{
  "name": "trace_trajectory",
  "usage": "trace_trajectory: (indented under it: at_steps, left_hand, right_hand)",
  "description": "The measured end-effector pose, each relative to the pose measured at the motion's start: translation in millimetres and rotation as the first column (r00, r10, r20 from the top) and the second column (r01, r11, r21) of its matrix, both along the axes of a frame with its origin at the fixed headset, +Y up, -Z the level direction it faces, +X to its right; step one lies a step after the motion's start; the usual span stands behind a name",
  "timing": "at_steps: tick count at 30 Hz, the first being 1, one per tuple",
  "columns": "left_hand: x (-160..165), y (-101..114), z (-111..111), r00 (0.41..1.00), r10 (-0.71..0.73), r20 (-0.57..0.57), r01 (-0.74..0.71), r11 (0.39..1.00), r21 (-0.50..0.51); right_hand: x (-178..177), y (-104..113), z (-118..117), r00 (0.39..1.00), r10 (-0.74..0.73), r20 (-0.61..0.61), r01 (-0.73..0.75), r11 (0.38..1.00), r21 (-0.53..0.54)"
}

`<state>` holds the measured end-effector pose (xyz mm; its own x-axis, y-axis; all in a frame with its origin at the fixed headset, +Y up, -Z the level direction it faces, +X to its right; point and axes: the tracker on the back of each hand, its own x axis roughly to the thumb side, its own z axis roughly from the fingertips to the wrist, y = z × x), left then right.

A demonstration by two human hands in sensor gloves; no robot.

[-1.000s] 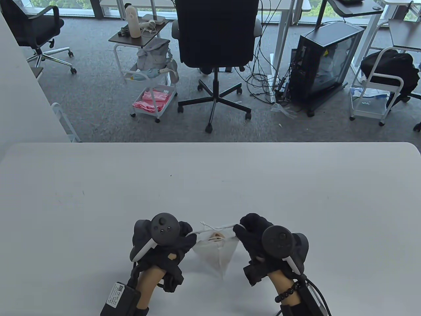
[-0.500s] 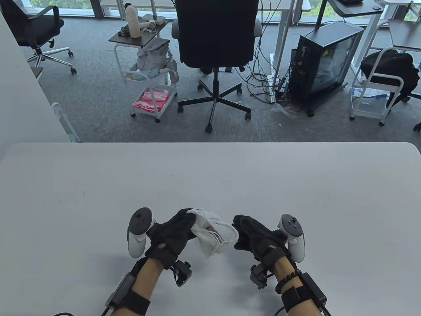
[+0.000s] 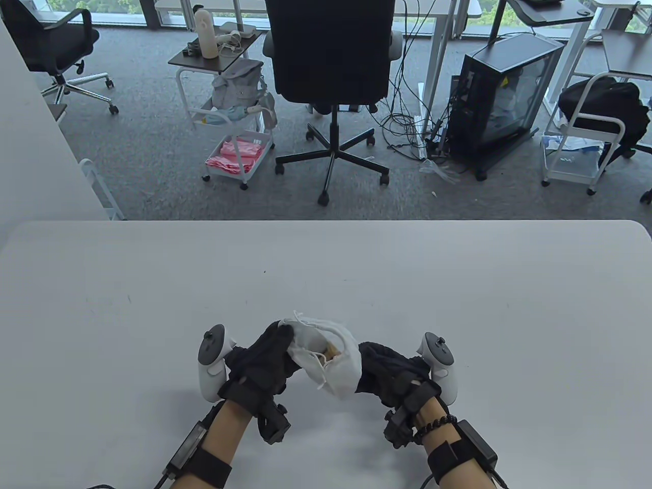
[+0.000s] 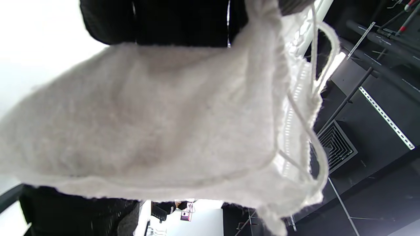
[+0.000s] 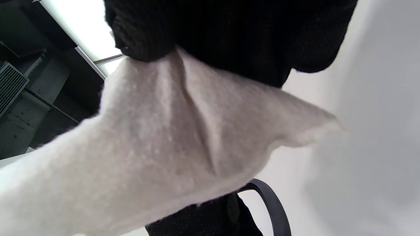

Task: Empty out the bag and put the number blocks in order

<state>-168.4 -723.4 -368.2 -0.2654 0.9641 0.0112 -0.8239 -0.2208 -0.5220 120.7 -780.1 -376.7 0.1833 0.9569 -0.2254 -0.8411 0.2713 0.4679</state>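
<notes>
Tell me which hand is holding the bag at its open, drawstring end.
The left hand: it grips the white bag by the mouth, where the drawstring loops hang. The right hand holds the closed bottom end.

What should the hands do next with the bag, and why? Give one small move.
Probably tip the bag mouth-down over the table and shake. Left hand and right hand both grip it, and a tan block shows inside.
</notes>
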Motion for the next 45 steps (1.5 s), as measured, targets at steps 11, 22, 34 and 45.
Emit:
trace_trajectory:
  at_steps: [11, 22, 34, 45]
  left_hand:
    - [7, -4, 1, 0.999, 0.039, 0.033, -0.039, 0.999, -0.012]
    - [12, -11, 0, 0.999, 0.019, 0.05, -0.017, 0.999, -0.037]
    - [-3, -18, -10, 0.656, -0.685, -0.317, 0.748, 0.647, 0.149]
    - [2, -17, -20, 0.529, -0.821, -0.216, 0.849, 0.508, 0.146]
  right_hand:
    - [-16, -4, 2, 0.989, -0.087, -0.116, 0.082, 0.995, -0.051]
    - [-1, 15, 4, 0.992, 0.098, 0.076, -0.103, 0.993, 0.056]
    - [24, 73, 19, 0.559, 0.45, 0.697, -0.771, 0.592, 0.236]
    - [-23, 91, 34, 0.203, 0.441, 0.874, -0.971, -0.024, 0.238]
